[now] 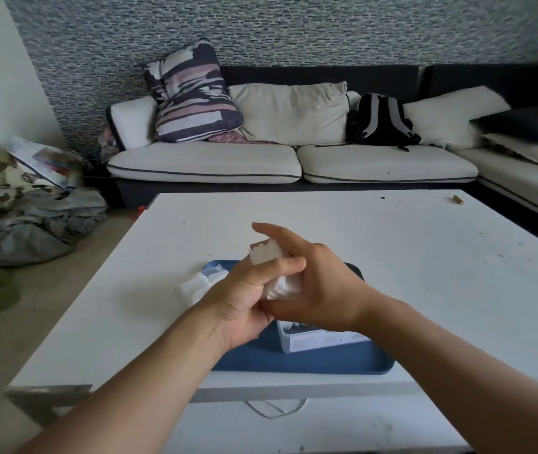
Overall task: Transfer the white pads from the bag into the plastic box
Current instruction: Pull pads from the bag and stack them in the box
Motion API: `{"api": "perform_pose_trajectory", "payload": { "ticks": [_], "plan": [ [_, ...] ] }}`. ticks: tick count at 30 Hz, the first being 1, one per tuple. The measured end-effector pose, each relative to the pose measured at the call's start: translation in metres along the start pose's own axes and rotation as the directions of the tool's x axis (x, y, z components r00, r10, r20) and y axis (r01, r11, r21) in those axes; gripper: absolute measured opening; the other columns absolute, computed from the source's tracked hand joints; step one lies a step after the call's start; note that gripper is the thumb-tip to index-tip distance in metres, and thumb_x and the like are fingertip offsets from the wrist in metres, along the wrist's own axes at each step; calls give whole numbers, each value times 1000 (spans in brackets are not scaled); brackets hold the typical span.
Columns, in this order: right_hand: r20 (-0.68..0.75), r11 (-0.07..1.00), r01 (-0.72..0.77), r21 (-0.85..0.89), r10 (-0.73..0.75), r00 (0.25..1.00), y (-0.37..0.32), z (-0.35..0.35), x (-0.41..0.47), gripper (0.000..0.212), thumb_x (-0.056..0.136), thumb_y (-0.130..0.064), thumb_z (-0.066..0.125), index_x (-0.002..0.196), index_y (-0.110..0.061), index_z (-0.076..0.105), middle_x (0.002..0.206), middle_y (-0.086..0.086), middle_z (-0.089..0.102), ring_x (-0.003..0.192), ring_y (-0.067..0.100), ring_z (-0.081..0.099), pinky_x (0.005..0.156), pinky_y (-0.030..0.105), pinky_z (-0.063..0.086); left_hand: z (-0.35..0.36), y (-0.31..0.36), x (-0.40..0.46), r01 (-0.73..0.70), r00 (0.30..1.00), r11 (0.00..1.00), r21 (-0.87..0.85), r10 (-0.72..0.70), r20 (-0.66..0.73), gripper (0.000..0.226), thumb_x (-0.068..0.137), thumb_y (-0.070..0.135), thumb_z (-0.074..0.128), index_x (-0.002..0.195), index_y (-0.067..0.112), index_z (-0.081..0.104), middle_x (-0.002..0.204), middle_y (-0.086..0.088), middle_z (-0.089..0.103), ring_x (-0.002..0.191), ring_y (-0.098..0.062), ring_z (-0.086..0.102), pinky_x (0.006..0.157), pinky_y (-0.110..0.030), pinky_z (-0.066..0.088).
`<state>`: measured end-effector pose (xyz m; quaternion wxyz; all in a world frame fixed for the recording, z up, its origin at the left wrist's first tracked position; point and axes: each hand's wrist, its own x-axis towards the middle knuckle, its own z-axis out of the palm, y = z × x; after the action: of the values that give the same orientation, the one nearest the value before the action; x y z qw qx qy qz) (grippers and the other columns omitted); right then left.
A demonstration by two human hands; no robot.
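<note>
Both hands meet above the blue tray (310, 363), sharing one stack of white pads (280, 285). Left hand (244, 299) curls underneath with its thumb pressed over the top of the stack, while the right hand (320, 283) wraps around it from the other side, index finger pointing away over the upper edge of the pads. Beyond the left hand, more white pads sit in the clear bag (200, 283), lying half on the tray's far left corner, half on the white table (424, 257). Below the right wrist, the plastic box (313, 337) stands on the tray, mostly hidden by the hands. Across the room, a black backpack (382, 121) rests on the sofa (293, 162) among the cushions.
</note>
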<state>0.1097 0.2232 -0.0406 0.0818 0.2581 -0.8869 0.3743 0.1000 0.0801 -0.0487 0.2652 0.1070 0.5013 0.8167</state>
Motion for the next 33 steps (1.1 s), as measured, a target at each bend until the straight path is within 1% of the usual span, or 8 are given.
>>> {"api": "perform_pose_trajectory", "payload": {
  "ticks": [3, 6, 11, 17, 20, 23, 26, 33],
  "plan": [
    [153, 976, -38, 214, 5, 988, 9, -12, -4, 105, 70, -10, 86, 154, -28, 26, 146, -4, 49, 129, 9, 52, 101, 26, 47, -3, 2, -1, -7, 1000, 991, 134, 6, 12, 53, 66, -3, 62, 118, 6, 57, 92, -11, 67, 77, -19, 69, 63, -29, 53],
    [201, 846, -150, 511, 52, 978, 12, -26, -3, 78, 76, 2, 61, 148, -19, 40, 143, 1, 54, 133, 12, 50, 99, 39, 48, -6, 2, -1, -24, 999, 973, 232, 15, 40, 82, 60, -12, 56, 136, 16, 43, 104, -15, 64, 81, -21, 67, 62, -30, 52],
    [126, 902, -110, 418, 62, 990, 9, -19, -1, 34, 90, -3, 64, 124, -8, 64, 107, 16, 69, 87, 14, 63, 71, 33, 53, -11, 0, 4, -33, 997, 972, 234, 49, -64, 102, 49, -8, 57, 143, 29, 41, 107, -10, 71, 95, -23, 69, 77, -38, 58],
    [-73, 765, -203, 611, 309, 948, 11, -4, 7, 31, 91, -14, 66, 120, -7, 57, 106, 12, 64, 94, 23, 63, 79, 33, 56, 10, 2, 4, -238, 910, 966, -105, 184, -370, 21, 83, 15, 56, 98, 17, 70, 89, -10, 70, 78, -22, 64, 64, -29, 49],
    [-12, 732, -296, 614, 384, 923, -1, 7, 6, 45, 90, -18, 66, 131, -18, 47, 114, 6, 64, 100, 15, 66, 75, 20, 54, 21, -5, 10, -265, 843, 963, -46, 208, -496, 36, 91, 32, 56, 62, 24, 77, 75, -4, 72, 73, -20, 69, 74, -33, 53],
    [8, 719, -327, 613, 409, 913, -5, 11, 5, 64, 92, -24, 67, 146, -26, 32, 120, 0, 64, 106, 6, 66, 85, 16, 53, 24, -11, 17, -258, 771, 966, 14, 215, -600, 29, 75, 54, 61, 90, 34, 75, 99, -5, 77, 95, -24, 74, 96, -46, 54],
    [4, 713, -322, 623, 409, 912, -2, 12, 4, 71, 92, -29, 68, 150, -22, 28, 121, 0, 66, 107, 7, 67, 94, 24, 52, 25, -13, 24, -267, 731, 957, 112, 277, -623, 29, 86, 51, 57, 105, 34, 71, 106, -2, 75, 99, -20, 73, 92, -41, 56],
    [-103, 784, -327, 528, 441, 891, 9, 8, 3, 36, 86, -27, 78, 112, -5, 64, 101, 12, 74, 93, 19, 74, 83, 36, 61, 26, -18, 33, -177, 724, 974, 145, 228, -651, 36, 96, 53, 46, 104, 28, 72, 108, -6, 75, 101, -24, 71, 98, -50, 54]
  ]
}}
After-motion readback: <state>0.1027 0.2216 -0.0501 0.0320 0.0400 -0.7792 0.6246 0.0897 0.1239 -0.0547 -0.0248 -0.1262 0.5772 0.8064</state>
